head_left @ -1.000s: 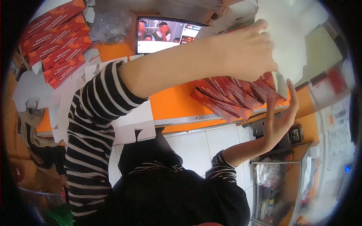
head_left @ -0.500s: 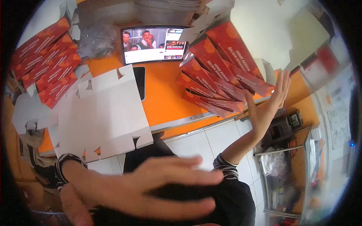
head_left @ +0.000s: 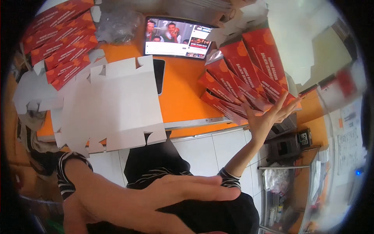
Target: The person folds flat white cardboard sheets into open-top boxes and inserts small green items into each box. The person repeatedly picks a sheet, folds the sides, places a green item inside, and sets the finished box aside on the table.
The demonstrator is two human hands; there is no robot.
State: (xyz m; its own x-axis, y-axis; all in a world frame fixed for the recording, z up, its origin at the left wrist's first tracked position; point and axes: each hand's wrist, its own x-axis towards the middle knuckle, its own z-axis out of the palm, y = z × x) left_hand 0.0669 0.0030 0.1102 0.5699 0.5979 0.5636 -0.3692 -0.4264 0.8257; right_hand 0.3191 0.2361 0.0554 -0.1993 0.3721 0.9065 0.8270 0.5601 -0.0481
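Note:
My right hand (head_left: pixel 265 119) reaches to the near right edge of a row of red folded cartons (head_left: pixel 243 78), its fingers spread and seeming to touch their ends. Close to the camera, my left hand (head_left: pixel 171 199) is held over my lap with its fingers stretched out and nothing in it; part of it runs out of the lower edge. A flat white cut-out carton blank (head_left: pixel 113 105) with notched sides lies on the orange table's left half, overhanging its front edge.
More red cartons (head_left: pixel 64 41) are stacked at the far left, near crumpled clear plastic (head_left: pixel 119 27). A lit tablet (head_left: pixel 177 37) stands at the back, and a dark phone (head_left: pixel 159 76) lies partly under the blank. A metal-framed rack (head_left: pixel 288 167) is at the right, below the orange table (head_left: pixel 181 93).
The view has shifted, so the table's things appear farther right. My right hand has come lower along the cartons' near edge. My left hand has lowered slightly, its fingers closer together.

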